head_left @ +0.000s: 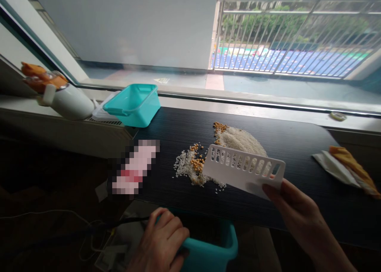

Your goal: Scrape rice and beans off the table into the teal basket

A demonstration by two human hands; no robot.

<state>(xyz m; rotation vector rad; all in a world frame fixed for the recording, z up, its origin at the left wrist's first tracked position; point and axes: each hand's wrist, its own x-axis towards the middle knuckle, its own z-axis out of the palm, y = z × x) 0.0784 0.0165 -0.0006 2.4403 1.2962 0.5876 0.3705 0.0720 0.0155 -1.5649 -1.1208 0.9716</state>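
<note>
My right hand (293, 206) grips a white slotted plastic panel (242, 169) by its right end, with the panel's lower left corner down in the spilled grain. A heap of white rice (241, 139) mixed with yellow kernels (198, 163) lies spread on the dark table (297, 145); more kernels sit at the heap's far edge. My left hand (162, 240) is closed on the rim of a teal plastic box (212, 250) held below the table's near edge.
A second teal box (133, 104) stands at the table's back left, beside a white appliance (70, 101) on the sill. A blurred pink and white item (135, 168) lies at the left. A cloth and an orange wrapper (353, 166) lie at the right. Cables trail below left.
</note>
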